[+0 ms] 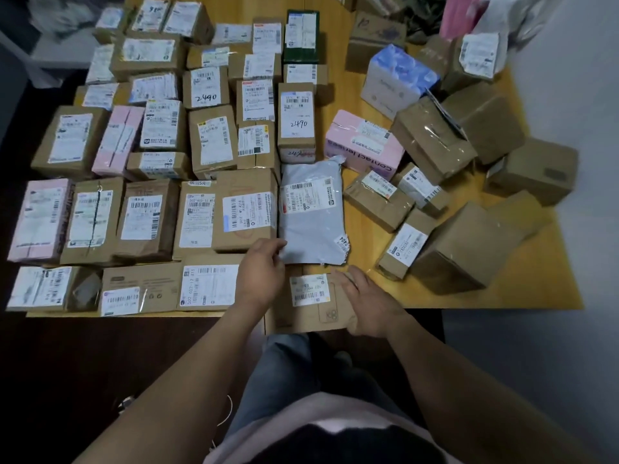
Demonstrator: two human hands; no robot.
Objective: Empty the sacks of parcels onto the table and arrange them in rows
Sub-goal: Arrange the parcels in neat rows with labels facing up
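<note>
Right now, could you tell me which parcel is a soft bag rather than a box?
The grey mailer whose corner the left hand grips; its neighbours are rigid boxes.

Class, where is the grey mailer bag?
Head view, centre: the grey bag ends a near row, right of a brown box, its near corner pinched by the left hand.
</note>
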